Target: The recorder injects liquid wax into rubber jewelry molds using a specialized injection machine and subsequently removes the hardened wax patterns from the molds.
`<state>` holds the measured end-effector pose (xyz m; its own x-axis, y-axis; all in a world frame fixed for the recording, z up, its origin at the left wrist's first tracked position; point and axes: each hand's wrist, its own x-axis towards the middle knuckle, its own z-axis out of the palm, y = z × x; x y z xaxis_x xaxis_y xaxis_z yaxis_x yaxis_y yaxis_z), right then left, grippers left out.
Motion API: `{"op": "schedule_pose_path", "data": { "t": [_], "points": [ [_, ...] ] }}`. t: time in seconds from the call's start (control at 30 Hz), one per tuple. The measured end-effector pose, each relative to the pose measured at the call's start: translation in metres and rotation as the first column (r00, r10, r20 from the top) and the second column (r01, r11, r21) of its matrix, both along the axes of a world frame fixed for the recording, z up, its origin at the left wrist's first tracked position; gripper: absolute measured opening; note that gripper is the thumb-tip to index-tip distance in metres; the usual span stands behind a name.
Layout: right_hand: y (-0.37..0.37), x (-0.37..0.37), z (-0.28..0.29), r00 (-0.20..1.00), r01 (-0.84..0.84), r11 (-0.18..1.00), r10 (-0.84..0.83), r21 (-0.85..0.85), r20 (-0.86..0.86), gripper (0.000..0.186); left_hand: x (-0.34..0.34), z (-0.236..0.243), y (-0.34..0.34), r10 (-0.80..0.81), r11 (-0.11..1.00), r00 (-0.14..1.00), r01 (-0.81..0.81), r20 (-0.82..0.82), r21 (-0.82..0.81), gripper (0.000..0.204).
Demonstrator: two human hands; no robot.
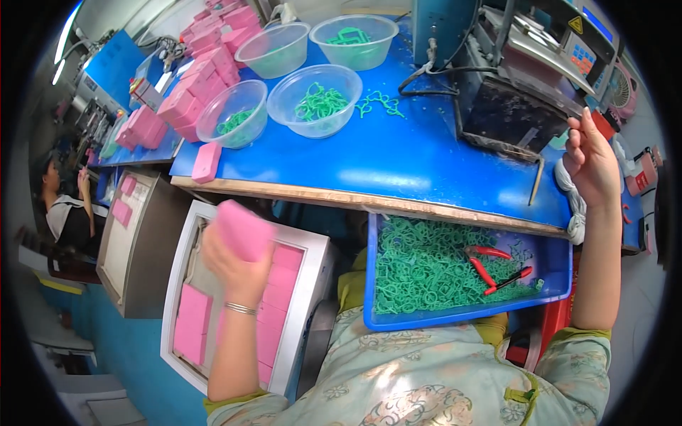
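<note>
My left hand grips a pink block, slightly blurred, over a white-framed tray holding more pink blocks. My right hand is raised at the right, fingers curled at the end of a metal bar on a dark machine. Between my arms, a blue bin is full of small green moulded pieces, with red-handled pliers lying on them.
On the blue table stand clear bowls, some with green pieces, stacked pink blocks and a lone block. At far left a co-worker sits beside a metal tray. A pink fan is at right.
</note>
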<state>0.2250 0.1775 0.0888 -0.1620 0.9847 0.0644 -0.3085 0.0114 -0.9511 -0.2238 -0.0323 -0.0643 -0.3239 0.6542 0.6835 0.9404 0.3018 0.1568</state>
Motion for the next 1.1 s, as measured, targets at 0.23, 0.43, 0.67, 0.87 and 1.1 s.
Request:
{"op": "schedule_pose_path", "data": {
  "t": [0.23, 0.43, 0.67, 0.87, 1.1],
  "points": [
    [-0.002, 0.003, 0.002, 0.999, -0.035, 0.999, 0.036, 0.035, -0.012, 0.032, -0.146, -0.06, -0.018, 0.06, 0.818, 0.002, -0.574, 0.998, -0.048, 0.082],
    [0.003, 0.006, 0.0, 0.999, -0.051, 0.999, 0.051, 0.013, 0.005, 0.032, -0.156, -0.121, -0.008, 0.583, 0.777, 0.439, -0.549, 0.684, -0.309, 0.063],
    [0.015, 0.001, -0.005, 1.0, -0.004, 0.999, 0.004, 0.033, -0.005, 0.031, -0.18, -0.09, -0.115, 0.46, 0.886, 0.701, -0.323, 0.545, -0.333, 0.092],
    [0.014, -0.002, -0.008, 1.0, 0.019, 0.996, -0.019, 0.083, -0.001, 0.031, -0.174, -0.057, -0.159, 0.6, 0.498, 0.793, -0.267, 0.105, -0.825, 0.11],
    [-0.035, -0.032, -0.011, 0.976, -0.052, 0.998, 0.042, 0.043, 0.215, 0.044, -0.115, -0.01, -0.127, 0.56, 0.692, 0.796, -0.296, 0.231, -0.658, 0.109]
  ]
}}
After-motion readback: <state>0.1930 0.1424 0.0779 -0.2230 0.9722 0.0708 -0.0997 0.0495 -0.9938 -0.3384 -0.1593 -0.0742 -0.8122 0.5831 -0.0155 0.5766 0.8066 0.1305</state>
